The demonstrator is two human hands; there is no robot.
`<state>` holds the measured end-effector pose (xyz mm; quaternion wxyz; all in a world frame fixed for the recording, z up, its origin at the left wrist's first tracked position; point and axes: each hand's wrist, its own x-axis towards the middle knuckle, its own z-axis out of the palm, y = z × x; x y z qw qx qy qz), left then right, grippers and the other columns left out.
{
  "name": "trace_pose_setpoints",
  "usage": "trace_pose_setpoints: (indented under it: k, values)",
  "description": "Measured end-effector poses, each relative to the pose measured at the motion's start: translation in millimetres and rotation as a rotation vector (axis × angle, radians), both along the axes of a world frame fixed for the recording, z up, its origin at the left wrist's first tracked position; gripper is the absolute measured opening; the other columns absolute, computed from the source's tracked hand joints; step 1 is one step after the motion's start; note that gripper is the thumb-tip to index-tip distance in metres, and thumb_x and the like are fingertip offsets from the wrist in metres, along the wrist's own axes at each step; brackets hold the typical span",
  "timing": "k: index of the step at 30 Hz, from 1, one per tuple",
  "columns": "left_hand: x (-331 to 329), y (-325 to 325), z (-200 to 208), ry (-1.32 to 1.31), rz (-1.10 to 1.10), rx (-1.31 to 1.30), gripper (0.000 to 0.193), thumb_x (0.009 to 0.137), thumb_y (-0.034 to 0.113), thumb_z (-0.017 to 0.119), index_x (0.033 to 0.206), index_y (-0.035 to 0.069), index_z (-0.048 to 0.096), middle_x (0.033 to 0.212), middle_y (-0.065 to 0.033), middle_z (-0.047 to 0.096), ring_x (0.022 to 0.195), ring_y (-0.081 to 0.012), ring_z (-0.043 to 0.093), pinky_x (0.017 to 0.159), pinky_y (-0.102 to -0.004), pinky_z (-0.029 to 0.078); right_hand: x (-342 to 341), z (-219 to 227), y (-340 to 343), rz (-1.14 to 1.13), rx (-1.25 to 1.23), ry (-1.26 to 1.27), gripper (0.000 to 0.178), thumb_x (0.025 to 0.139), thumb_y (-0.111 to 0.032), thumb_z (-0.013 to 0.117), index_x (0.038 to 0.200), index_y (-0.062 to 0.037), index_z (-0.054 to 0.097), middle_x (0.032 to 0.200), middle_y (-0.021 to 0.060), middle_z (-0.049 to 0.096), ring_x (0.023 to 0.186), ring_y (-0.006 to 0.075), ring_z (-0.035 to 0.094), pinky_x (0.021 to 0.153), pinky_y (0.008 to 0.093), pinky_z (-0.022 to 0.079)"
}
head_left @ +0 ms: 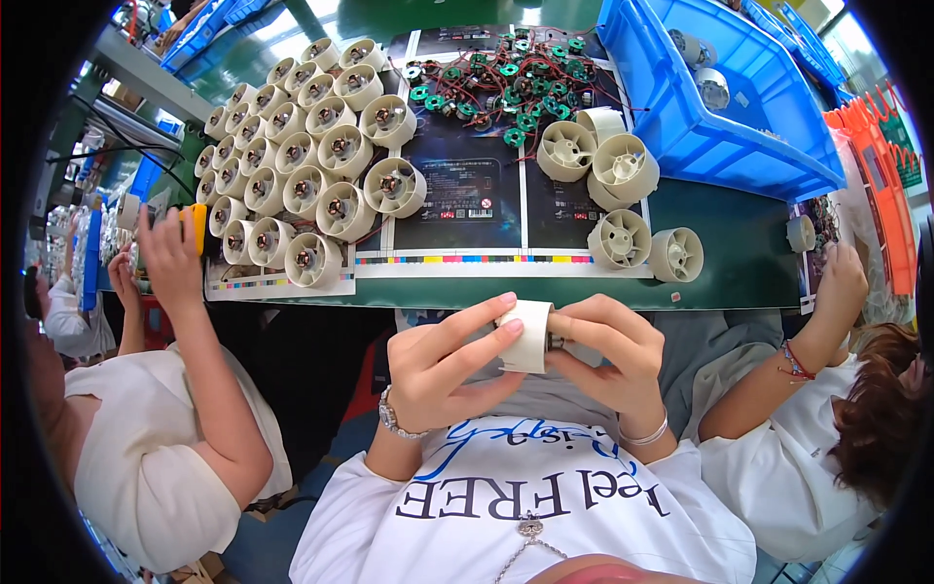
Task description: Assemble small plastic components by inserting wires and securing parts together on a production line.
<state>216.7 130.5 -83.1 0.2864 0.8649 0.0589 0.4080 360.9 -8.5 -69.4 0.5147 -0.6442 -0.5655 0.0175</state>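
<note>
Because fingers cover most of it, dark part (556, 341) pinched by right hand (608, 346) hard to make out; heaped green boards (526, 123) overlap, uncountable. Six fan housings (620, 240) near blue bin (725, 146) on surface (749, 282). One held housing (528, 341), gripped by left hand (443, 355) before torso, dark part at its right end: short cream tube.

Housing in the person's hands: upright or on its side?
On its side: the white cylindrical housing sits crosswise between left hand and right hand, its curved wall facing the camera.
</note>
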Motion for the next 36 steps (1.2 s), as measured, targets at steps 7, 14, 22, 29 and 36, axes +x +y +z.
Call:
trace_pose_setpoints:
  k: [7,14,22,29,36]
  values:
    - [20.4,-17.5,7.8,-0.185,-0.159,-0.258,0.055,0.056,0.017,0.088,0.106,0.009,0.068,0.106,-0.0107,0.071,0.066,-0.0123,0.064,0.056,-0.0217,0.051,-11.7,-16.0,6.7,0.324,0.113,1.002,0.03,0.063,0.006,0.076,0.092,-0.0017,0.071,0.09,0.0101,0.067,0.071,0.0137,0.059,0.063,0.0226,0.049]
    - [44.5,-25.0,16.4,-0.214,-0.088,-0.324,0.056,0.055,0.014,0.088,0.103,0.01,0.06,0.08,-0.0028,0.056,0.058,-0.0125,0.048,0.049,-0.0222,0.042,-31.6,-39.1,11.1,0.325,0.291,1.725,0.03,0.065,0.006,0.073,0.093,-0.0018,0.069,0.092,0.0097,0.068,0.073,0.011,0.058,0.065,0.0202,0.047]
    - [39.5,-23.9,14.3,-0.094,-0.094,-0.222,0.053,0.055,0.016,0.087,0.101,0.012,0.061,0.083,-0.0021,0.056,0.059,-0.0117,0.048,0.048,-0.0234,0.042,-29.9,-33.1,7.5,0.239,0.21,1.482,0.025,0.07,0.003,0.07,0.095,-0.0016,0.069,0.096,0.0103,0.068,0.077,0.0128,0.058,0.066,0.02,0.046]
    - [33.5,-19.7,19.3,-0.086,-0.043,-0.275,0.049,0.059,0.011,0.083,0.105,0.011,0.067,0.104,-0.0062,0.065,0.056,-0.0089,0.046,0.045,-0.0201,0.04,16.2,-24.7,-9.5,0.105,0.121,0.551,0.03,0.067,0.002,0.075,0.096,0.0018,0.068,0.101,0.012,0.066,0.078,0.0197,0.058,0.066,0.0267,0.049]
    - [35.3,-30.4,16.2,-0.069,-0.042,-0.315,0.042,0.062,0.01,0.081,0.102,0.013,0.071,0.121,-0.0091,0.065,0.053,-0.0057,0.048,0.045,-0.0198,0.041,13.6,-2.1,-11.6,-0.258,-0.006,-0.275,0.026,0.067,0.005,0.072,0.092,-0.0012,0.068,0.096,0.0095,0.065,0.08,0.0225,0.057,0.07,0.0314,0.048]
